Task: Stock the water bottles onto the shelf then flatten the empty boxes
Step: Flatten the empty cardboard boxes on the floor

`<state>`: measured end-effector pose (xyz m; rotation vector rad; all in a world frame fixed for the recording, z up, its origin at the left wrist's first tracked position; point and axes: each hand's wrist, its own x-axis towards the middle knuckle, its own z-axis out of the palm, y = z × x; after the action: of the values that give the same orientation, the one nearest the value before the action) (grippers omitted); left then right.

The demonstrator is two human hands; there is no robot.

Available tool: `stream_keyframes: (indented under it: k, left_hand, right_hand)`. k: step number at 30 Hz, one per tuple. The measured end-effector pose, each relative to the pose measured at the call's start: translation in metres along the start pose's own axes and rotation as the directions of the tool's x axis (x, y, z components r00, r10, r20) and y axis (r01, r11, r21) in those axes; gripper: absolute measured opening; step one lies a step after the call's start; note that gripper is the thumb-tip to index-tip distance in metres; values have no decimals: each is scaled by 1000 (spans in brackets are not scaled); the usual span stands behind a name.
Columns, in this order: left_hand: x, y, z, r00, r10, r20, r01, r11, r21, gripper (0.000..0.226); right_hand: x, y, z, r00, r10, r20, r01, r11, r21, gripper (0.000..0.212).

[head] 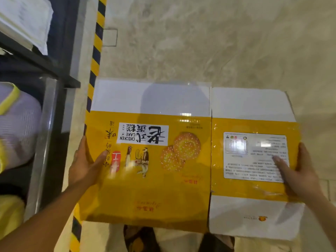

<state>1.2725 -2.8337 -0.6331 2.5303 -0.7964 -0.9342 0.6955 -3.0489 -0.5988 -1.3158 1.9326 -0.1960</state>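
Observation:
A flattened yellow and white cardboard box [181, 179], printed "CHICKEN CAKE" with pictures of cakes, is held flat in front of me above the floor. My left hand [85, 164] grips its left edge, thumb lying on the printed face. My right hand [298, 170] grips the right edge, thumb on the white label panel. The box's white flaps stick out at the far and near sides. No water bottles can be made out clearly.
A dark metal shelf [41, 62] stands at the left with white packs on top and pale wrapped goods [18, 124] below. A yellow-black hazard stripe [96, 51] runs along the shelf base. The beige concrete floor [218, 42] stretches ahead. My feet show under the box.

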Motion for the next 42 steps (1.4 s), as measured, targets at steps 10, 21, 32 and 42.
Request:
stream_keyframes:
  k: [10, 21, 32, 42]
  left_hand:
    - [29, -18, 49, 998, 64, -13, -65, 988, -141, 103]
    - [47, -24, 62, 996, 21, 88, 3, 964, -266, 93]
    - [70, -82, 76, 946, -267, 183, 243, 960, 143, 118]
    - [83, -93, 95, 957, -248, 151, 230, 965, 127, 124]
  right_hand:
    - [29, 40, 39, 998, -38, -50, 41, 997, 62, 76]
    - [32, 39, 53, 993, 117, -14, -115, 987, 116, 81]
    - [69, 59, 89, 960, 226, 166, -212, 972, -101, 72]
    - [82, 80, 107, 973, 205, 111, -189, 972, -140, 71]
